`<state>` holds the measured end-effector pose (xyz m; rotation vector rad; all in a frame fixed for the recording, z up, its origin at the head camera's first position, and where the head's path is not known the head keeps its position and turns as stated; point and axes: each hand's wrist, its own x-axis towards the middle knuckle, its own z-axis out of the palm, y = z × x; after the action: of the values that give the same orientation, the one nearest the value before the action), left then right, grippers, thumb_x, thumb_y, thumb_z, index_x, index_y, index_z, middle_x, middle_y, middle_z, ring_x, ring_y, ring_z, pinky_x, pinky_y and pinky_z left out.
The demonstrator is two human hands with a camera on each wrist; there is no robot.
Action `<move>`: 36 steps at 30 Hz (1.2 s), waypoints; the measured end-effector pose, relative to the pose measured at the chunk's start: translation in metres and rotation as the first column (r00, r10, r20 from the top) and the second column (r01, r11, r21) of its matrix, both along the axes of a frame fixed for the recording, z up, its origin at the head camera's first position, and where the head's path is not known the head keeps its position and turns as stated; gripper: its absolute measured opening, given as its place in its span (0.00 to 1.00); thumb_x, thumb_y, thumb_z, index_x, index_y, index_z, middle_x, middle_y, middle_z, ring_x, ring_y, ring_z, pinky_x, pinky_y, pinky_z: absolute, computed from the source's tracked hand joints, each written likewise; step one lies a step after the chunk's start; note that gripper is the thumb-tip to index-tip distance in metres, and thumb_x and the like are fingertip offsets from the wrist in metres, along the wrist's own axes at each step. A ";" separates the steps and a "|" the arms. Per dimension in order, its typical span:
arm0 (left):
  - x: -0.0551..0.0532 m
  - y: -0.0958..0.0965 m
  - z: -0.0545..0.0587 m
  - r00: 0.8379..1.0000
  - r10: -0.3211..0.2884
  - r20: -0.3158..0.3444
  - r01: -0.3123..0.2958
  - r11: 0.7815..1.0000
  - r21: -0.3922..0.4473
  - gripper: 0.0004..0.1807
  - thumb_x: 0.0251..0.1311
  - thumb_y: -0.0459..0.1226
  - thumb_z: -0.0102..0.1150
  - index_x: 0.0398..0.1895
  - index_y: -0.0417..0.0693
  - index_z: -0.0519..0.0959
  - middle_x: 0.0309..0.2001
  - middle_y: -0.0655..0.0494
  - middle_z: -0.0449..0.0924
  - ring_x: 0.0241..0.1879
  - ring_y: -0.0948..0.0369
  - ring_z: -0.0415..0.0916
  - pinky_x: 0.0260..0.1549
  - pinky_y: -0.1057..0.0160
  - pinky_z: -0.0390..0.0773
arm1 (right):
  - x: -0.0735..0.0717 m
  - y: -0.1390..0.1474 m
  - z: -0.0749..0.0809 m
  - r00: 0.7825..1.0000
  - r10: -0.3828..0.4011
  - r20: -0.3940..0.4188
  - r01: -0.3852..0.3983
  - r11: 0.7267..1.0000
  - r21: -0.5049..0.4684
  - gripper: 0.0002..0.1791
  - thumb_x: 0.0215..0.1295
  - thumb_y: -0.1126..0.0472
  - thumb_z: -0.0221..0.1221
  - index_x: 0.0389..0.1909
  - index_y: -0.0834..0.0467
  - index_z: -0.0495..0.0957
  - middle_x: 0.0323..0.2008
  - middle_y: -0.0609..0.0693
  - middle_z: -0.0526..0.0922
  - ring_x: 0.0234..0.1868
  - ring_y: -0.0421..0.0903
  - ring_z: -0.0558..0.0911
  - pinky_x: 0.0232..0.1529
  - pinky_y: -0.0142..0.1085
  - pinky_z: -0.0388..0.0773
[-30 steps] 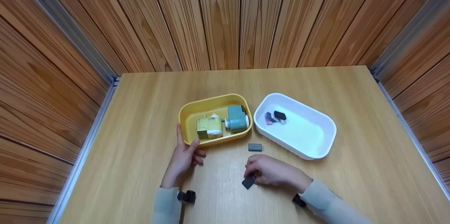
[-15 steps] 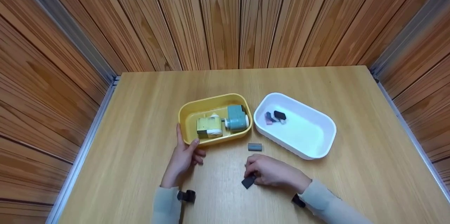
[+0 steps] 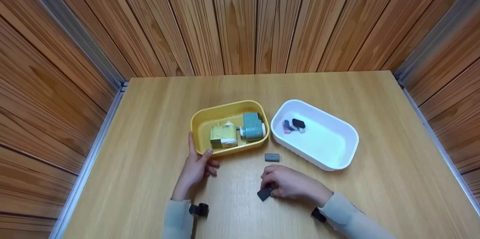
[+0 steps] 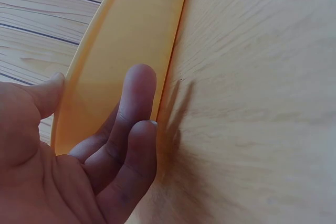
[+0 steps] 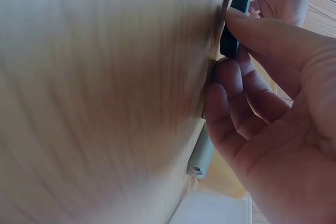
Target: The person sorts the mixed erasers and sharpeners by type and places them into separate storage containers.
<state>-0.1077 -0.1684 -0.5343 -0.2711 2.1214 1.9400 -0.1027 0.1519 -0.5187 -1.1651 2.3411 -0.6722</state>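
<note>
Right hand [image 3: 290, 183] sits at 6 o'clock on the table [image 3: 150, 126], fingers curled over a dark block [image 3: 264, 193] and pinching it at the edge; the block lies on the wood, half hidden under the fingertips, so its full shape is unclear. In the right wrist view the dark block [image 5: 235, 19] shows edge-on between thumb and fingers [image 5: 247, 35], top end cut by the frame. A grey block [image 3: 272, 157] lies loose at 12 o'clock from that hand, near but apart; in the wrist view it is blurred [image 5: 201, 154]. Left hand [image 3: 195, 167] rests at 7 o'clock of the yellow tray [image 3: 198, 119], fingers straight and relaxed against its outer wall, gripping nothing; wrist view shows fingers [image 4: 134, 103] touching the tray wall [image 4: 131, 40], palm cropped. Inside the tray a yellow device [image 3: 222, 136] and a teal device [image 3: 252, 126] lie side by side, details too small to read. White tray [image 3: 337, 149] at 3 o'clock of the yellow one holds small dark and pink pieces [image 3: 293, 125], number unclear.
</note>
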 end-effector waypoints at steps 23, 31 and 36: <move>0.000 -0.002 0.000 1.000 -0.007 0.004 0.007 1.000 -0.006 0.49 0.76 0.46 0.49 0.75 0.77 0.20 0.35 0.40 0.85 0.28 0.46 0.83 0.29 0.54 0.83 | -0.013 0.011 0.025 0.993 -0.111 0.037 0.112 0.993 -0.034 0.15 0.59 0.64 0.69 0.46 0.49 0.86 0.44 0.38 0.76 0.46 0.40 0.74 0.50 0.40 0.74; 0.000 -0.001 -0.001 1.000 0.003 0.007 -0.003 1.000 0.006 0.49 0.75 0.47 0.50 0.76 0.75 0.21 0.33 0.39 0.84 0.25 0.48 0.82 0.27 0.56 0.82 | -0.019 0.017 0.037 0.988 -0.152 -0.031 0.151 0.988 -0.033 0.14 0.59 0.63 0.69 0.46 0.48 0.86 0.45 0.38 0.77 0.46 0.43 0.77 0.50 0.42 0.76; 0.000 -0.001 -0.001 1.000 0.004 0.015 -0.004 1.000 -0.004 0.49 0.75 0.47 0.50 0.76 0.77 0.21 0.33 0.41 0.84 0.25 0.49 0.82 0.27 0.56 0.82 | -0.023 0.021 0.046 0.983 -0.182 -0.016 0.181 0.981 -0.075 0.14 0.59 0.65 0.70 0.46 0.49 0.86 0.45 0.39 0.77 0.47 0.41 0.77 0.53 0.42 0.77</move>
<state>-0.1081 -0.1692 -0.5357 -0.2895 2.1169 1.9300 -0.1255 0.1728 -0.4723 -1.0011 2.4815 -0.8177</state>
